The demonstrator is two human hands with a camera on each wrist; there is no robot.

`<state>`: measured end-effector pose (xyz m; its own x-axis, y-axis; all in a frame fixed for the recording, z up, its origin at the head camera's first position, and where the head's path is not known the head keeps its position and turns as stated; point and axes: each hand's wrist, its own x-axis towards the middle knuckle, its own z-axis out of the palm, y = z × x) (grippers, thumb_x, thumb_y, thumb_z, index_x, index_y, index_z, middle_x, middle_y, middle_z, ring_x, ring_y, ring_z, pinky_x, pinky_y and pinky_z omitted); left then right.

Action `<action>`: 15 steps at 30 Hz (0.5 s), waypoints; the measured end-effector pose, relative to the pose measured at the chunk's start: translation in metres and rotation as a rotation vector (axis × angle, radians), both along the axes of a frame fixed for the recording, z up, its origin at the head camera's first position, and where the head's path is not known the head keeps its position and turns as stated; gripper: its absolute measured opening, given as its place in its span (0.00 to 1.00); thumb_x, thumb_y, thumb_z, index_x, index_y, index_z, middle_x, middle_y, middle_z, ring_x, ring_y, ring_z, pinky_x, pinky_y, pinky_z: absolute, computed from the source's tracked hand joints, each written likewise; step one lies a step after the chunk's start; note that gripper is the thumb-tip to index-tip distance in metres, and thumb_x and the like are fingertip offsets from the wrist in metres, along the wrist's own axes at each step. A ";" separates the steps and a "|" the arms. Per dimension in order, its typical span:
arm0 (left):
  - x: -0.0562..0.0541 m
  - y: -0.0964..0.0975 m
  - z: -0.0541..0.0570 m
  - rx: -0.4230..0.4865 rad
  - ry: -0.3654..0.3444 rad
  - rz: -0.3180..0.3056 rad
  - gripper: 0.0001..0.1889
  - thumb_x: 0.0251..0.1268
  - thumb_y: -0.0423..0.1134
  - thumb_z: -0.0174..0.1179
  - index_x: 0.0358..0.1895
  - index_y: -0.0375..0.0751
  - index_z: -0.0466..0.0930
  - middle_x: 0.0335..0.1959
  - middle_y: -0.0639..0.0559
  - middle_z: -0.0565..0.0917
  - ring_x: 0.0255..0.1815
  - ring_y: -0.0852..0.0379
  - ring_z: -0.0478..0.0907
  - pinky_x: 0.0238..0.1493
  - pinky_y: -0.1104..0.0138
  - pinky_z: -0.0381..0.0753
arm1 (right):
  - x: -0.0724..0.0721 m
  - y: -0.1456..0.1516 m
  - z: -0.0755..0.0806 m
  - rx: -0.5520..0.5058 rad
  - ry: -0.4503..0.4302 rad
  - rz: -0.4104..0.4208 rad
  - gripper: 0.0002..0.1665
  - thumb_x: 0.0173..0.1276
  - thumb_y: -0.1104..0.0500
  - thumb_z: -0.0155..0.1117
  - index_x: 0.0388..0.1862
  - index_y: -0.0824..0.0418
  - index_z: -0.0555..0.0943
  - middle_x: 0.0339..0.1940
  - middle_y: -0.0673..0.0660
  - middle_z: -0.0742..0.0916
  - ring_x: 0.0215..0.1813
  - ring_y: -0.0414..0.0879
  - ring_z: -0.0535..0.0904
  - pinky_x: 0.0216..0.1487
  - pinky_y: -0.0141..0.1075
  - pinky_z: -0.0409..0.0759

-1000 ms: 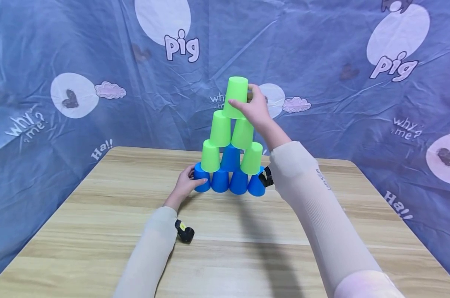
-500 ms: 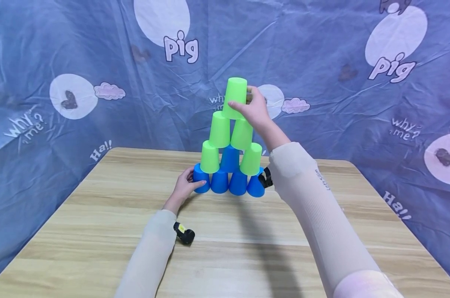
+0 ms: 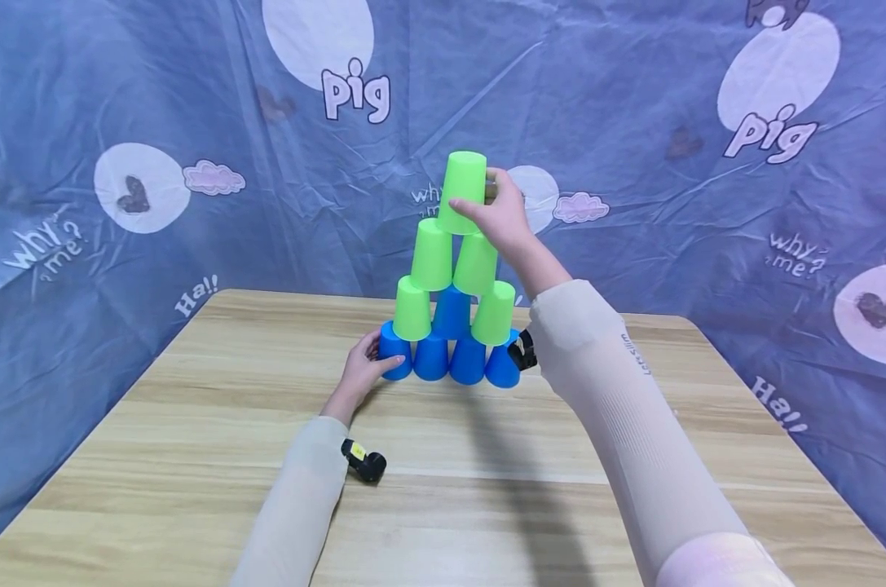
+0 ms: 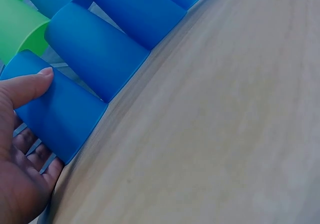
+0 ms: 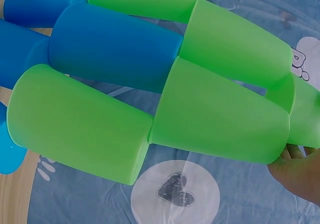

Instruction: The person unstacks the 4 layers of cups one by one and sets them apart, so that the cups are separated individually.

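In the head view, upside-down plastic cups stand as a pyramid on the wooden table. Its bottom row is several blue cups [image 3: 468,361]; above them a blue cup [image 3: 451,312] sits between two green ones [image 3: 412,310]. Two more green cups [image 3: 432,257] form the third row. My right hand [image 3: 507,214] holds the top green cup [image 3: 462,183] between thumb and fingers, its rim at the third row's tops. My left hand [image 3: 358,368] holds the leftmost bottom blue cup [image 4: 62,111], thumb in front, other fingers around its outer side.
The light wooden table [image 3: 215,456] spreads around the pyramid. A blue patterned cloth [image 3: 193,90] hangs behind and at both sides. Black wrist cameras sit on the left wrist [image 3: 365,463] and the right wrist [image 3: 525,350], the latter close in front of the rightmost blue cup.
Almost nothing differs. Both hands keep their hold and the pyramid stands as before; the whole head view has shifted very slightly.
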<state>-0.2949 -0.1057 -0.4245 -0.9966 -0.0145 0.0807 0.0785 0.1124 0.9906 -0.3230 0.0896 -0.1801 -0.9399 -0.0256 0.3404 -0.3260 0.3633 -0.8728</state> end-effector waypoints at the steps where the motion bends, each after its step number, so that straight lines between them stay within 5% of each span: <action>1: 0.000 0.000 0.000 0.000 0.000 -0.003 0.33 0.48 0.35 0.63 0.60 0.42 0.60 0.58 0.44 0.65 0.59 0.49 0.59 0.58 0.58 0.57 | 0.000 0.000 0.000 -0.002 0.000 -0.001 0.35 0.53 0.58 0.64 0.58 0.59 0.61 0.47 0.57 0.73 0.47 0.45 0.70 0.46 0.34 0.70; 15: -0.001 0.000 -0.002 0.003 -0.001 -0.003 0.33 0.48 0.35 0.63 0.61 0.42 0.60 0.58 0.45 0.65 0.59 0.49 0.59 0.58 0.59 0.57 | 0.006 0.003 0.006 -0.042 0.037 0.015 0.34 0.53 0.59 0.64 0.58 0.59 0.61 0.46 0.58 0.73 0.46 0.46 0.71 0.45 0.35 0.71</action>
